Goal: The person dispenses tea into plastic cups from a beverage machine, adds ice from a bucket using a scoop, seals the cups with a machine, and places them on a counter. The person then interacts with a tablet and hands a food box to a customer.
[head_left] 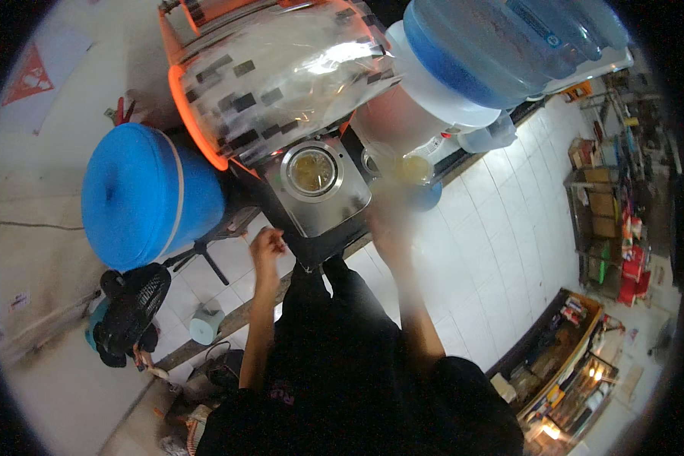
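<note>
My left hand (269, 244) is raised at the near left corner of a metal-topped appliance, its fingers curled; nothing shows in it. On the appliance's steel top (313, 216), a round metal opening holds a clear cup (312, 171) with yellowish contents. To the right, my right hand (387, 214) reaches forward, badly blurred. Just beyond it is a clear cup with yellow contents (416, 169); whether the hand holds it cannot be told. Behind the appliance stands an orange-framed machine, its side covered by clear plastic film (296, 80).
A large blue lidded bucket (148, 196) stands left. At the upper right, a blue water bottle (490, 51) sits on a white dispenser (416, 114), beside a clear plastic jug (487, 134). A light stool (206, 326) stands on the floor lower left, and stocked shelves (601, 176) line the right.
</note>
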{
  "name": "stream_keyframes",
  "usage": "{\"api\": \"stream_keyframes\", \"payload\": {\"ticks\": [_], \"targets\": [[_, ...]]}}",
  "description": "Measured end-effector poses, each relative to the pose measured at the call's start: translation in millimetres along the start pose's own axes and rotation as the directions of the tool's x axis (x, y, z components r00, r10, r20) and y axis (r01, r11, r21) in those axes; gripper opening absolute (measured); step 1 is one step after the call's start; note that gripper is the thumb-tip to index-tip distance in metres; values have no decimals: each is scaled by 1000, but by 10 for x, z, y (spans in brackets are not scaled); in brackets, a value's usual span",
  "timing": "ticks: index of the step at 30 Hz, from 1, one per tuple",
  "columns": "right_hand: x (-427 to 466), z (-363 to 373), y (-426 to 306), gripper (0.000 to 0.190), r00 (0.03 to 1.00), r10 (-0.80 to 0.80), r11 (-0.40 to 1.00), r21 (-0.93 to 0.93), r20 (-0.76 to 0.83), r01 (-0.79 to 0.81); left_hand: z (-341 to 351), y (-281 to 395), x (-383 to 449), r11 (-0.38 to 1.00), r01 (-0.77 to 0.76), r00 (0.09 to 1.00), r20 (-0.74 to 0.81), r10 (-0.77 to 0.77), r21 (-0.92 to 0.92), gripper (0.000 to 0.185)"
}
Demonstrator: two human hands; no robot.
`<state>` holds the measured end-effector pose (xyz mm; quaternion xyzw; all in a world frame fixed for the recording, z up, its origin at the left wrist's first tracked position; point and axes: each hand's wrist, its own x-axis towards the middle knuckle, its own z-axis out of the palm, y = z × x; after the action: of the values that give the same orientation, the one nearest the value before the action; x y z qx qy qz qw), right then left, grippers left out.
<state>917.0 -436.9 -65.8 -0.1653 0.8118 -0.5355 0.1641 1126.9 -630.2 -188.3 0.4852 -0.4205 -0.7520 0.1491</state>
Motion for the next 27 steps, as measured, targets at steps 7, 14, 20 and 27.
{"api": "stream_keyframes", "payload": {"ticks": [7,14,20,27], "targets": [[777,770,-471,86,898,-391,793,-421,203,441,758,38,909,800,347,930,289,-227,-489,53],[586,587,-710,97,958,-247,845,-452,143,286,921,474,595,745,483,806,566,-173,-460,63],[-271,-583,-981,92,983,-151,936,-335,-100,110,639,-663,-177,794,-395,829,552,90,462,29],[-1092,-1734,-122,88,964,163,813,-525,-209,-251,2634,-497,-368,172,-712,625,503,597,680,106]]}}
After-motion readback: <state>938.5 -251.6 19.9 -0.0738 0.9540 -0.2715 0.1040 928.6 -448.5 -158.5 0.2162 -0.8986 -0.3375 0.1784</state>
